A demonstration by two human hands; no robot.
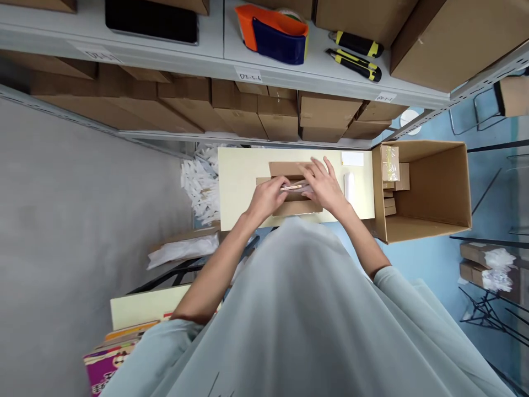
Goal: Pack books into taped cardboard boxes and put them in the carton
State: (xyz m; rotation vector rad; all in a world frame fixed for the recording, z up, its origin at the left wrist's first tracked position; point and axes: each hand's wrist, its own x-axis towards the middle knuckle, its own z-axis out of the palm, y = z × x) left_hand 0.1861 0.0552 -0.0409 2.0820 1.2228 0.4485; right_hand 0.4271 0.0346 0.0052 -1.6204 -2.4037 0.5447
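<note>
A small open cardboard box (298, 208) lies on the cream table with its flaps spread out. Over its opening is a thin, pale, flat packet (294, 188) with reddish marks along its edge; its exact kind cannot be made out. My left hand (268, 197) has its fingers closed on the packet's left end. At the right end, my right hand (325, 186) grips it between thumb and forefinger, while its other fingers stretch out over the back flap. My fingers partly hide the box's inside.
On the cream table (243, 165), a white roll-shaped object (349, 187) and a white card (352, 159) lie to the right. A large open carton (430, 234) adjoins the table. The shelf above bears a tape dispenser (275, 38), two utility knives (356, 44) and a dark phone-like slab (152, 21).
</note>
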